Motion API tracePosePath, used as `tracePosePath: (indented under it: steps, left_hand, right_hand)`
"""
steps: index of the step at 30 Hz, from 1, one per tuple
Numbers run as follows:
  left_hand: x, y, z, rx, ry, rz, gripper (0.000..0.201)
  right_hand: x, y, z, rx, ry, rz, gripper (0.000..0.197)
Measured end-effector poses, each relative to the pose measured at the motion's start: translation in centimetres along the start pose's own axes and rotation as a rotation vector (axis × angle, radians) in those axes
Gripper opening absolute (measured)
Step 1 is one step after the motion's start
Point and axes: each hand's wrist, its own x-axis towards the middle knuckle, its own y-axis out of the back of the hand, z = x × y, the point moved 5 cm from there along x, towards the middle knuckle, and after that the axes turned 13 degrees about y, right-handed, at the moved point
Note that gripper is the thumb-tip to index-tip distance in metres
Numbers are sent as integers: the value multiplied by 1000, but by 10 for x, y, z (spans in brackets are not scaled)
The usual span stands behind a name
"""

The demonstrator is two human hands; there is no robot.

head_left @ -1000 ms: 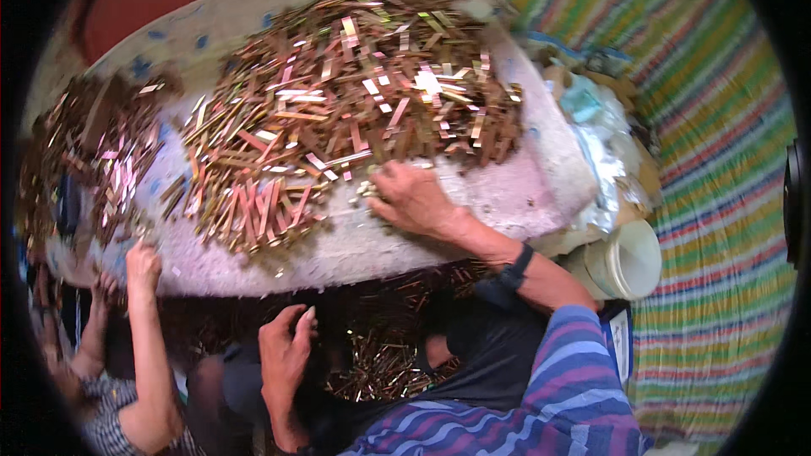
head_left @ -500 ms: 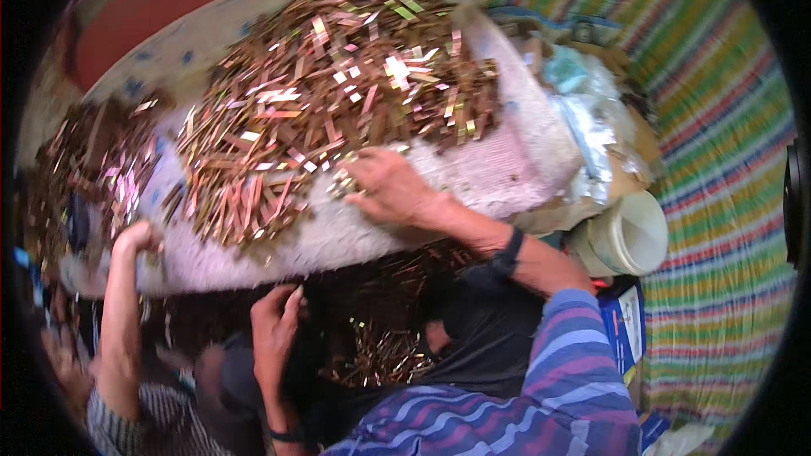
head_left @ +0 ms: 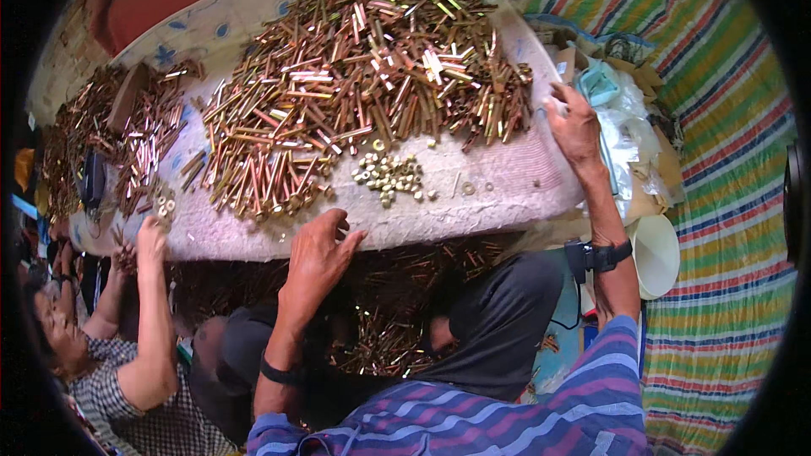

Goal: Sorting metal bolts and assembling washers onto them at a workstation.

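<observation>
My left hand (head_left: pixel 321 253) hovers at the near edge of the cloth-covered work surface (head_left: pixel 498 215), thumb and fingers apart, holding nothing visible. At the surface's right edge is my right hand (head_left: pixel 576 128), its fingers curled in a pinch; whatever they hold, perhaps something pale, I cannot make out. Between the hands, a small heap of yellowish nuts (head_left: pixel 389 176) lies on the cloth, with a few washers (head_left: pixel 469 188) to its right. Behind the nuts spreads a big pile of brassy metal rods or tubes (head_left: pixel 363 76).
A co-worker's hand (head_left: pixel 152 241) is at the left, near a second pile of metal pieces (head_left: pixel 152 152). A white bucket (head_left: pixel 655 257) stands at the right, below plastic bags (head_left: pixel 621 127) and cardboard. More metal pieces (head_left: pixel 380 342) lie below the surface, between my legs.
My right hand has left the nuts and moved right to the surface's edge. My left hand has risen toward the near edge. The co-worker's hand has shifted slightly, and the whole view has turned.
</observation>
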Motion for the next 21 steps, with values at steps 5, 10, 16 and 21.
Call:
tracePosePath:
  steps: [5, 10, 16, 21]
  left_hand:
    - [19, -23, -14, -10, -7, 105, 33]
    - [26, -27, -12, 19, 15, 157, 33]
    - [34, -32, -16, -11, 10, 232, 30]
    - [42, -38, -17, -16, 21, 282, 30]
  right_hand:
    - [-36, 34, 112, -269, -292, -96, 48]
    - [-82, 34, 178, -279, -375, -126, 55]
    - [-90, 16, 183, -482, -369, -351, 46]
    - [-93, 15, 193, -535, -332, -351, 36]
